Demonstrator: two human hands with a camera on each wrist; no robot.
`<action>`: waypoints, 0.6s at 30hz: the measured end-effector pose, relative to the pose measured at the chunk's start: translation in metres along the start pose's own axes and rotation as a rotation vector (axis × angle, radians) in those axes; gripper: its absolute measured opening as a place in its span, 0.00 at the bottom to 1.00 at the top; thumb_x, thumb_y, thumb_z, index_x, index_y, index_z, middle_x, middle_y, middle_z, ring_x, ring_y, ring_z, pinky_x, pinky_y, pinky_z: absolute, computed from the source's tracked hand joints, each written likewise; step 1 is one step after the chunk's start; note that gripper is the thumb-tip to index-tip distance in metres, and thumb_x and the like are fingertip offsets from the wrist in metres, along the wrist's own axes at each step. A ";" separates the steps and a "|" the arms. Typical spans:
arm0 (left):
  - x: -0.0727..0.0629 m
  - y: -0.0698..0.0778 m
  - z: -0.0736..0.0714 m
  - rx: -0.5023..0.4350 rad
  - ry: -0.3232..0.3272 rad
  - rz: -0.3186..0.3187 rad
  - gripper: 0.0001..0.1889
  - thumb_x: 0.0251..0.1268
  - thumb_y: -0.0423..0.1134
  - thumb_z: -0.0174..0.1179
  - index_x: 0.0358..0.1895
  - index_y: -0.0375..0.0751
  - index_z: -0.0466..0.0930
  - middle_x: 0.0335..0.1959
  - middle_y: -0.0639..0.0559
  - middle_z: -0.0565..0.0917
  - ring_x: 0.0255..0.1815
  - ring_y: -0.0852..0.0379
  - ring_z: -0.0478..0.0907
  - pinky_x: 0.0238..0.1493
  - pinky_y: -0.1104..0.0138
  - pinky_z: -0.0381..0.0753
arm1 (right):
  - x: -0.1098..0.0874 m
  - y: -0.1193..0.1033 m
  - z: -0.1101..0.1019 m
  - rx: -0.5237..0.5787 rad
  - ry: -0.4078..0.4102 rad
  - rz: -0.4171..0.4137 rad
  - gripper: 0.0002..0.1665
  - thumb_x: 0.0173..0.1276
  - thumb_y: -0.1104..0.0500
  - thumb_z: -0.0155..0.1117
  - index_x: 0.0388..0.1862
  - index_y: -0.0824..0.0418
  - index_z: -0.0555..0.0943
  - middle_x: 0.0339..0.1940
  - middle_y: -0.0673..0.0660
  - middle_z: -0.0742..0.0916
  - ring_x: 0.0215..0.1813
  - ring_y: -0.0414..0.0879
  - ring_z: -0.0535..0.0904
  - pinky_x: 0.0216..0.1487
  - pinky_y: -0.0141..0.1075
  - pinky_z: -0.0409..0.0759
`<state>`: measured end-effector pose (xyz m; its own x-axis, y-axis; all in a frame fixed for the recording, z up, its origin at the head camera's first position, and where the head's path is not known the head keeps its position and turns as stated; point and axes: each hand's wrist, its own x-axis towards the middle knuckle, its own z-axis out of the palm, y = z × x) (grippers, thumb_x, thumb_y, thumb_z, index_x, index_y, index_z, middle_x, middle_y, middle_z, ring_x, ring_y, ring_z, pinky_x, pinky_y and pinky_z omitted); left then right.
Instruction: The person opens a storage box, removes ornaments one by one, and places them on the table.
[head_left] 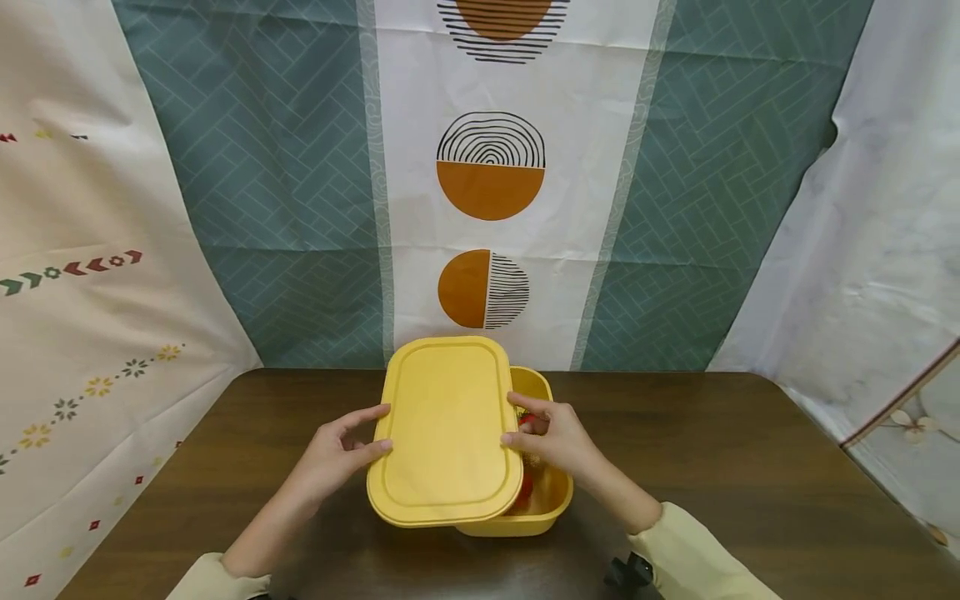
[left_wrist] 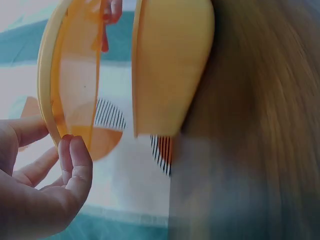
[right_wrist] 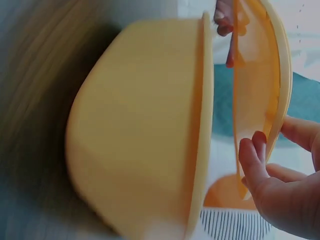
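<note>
You pinch the yellow lid with both hands: your left hand at its 9 o'clock edge, your right hand at its 3 o'clock edge. The lid is up off the yellow tub, which peeks out toward 3 o'clock with something red inside. You seem to be midway through moving the lid, on or off, I can't tell. Closing would need a slide toward 3 o'clock, then a push down; opening, a move toward 9 o'clock
</note>
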<state>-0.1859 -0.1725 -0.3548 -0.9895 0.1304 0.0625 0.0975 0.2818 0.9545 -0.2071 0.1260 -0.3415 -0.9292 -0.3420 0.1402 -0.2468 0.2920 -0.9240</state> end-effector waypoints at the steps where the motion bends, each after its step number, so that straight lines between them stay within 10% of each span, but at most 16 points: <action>1: -0.002 -0.001 -0.005 -0.001 -0.002 -0.009 0.29 0.54 0.37 0.64 0.61 0.37 0.69 0.55 0.39 0.72 0.24 0.58 0.75 0.31 0.69 0.78 | 0.002 -0.002 0.005 0.003 -0.006 0.004 0.35 0.55 0.64 0.67 0.61 0.71 0.68 0.29 0.60 0.83 0.25 0.40 0.75 0.23 0.28 0.74; 8: -0.012 -0.014 -0.040 0.040 0.003 -0.023 0.31 0.55 0.39 0.63 0.62 0.33 0.66 0.61 0.36 0.67 0.26 0.59 0.73 0.32 0.67 0.79 | 0.015 -0.012 0.040 0.041 -0.014 0.024 0.32 0.55 0.64 0.68 0.60 0.69 0.71 0.60 0.64 0.75 0.31 0.39 0.77 0.31 0.28 0.78; 18: -0.023 -0.036 -0.086 0.097 -0.019 -0.088 0.32 0.58 0.40 0.60 0.64 0.32 0.62 0.62 0.35 0.66 0.37 0.64 0.75 0.31 0.66 0.77 | 0.024 -0.019 0.087 0.131 -0.116 0.045 0.33 0.58 0.66 0.64 0.64 0.67 0.66 0.64 0.62 0.71 0.30 0.43 0.81 0.27 0.32 0.78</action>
<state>-0.1758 -0.2677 -0.3656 -0.9926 0.1186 -0.0261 0.0215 0.3831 0.9235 -0.2010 0.0342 -0.3518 -0.8989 -0.4337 0.0628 -0.1609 0.1932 -0.9679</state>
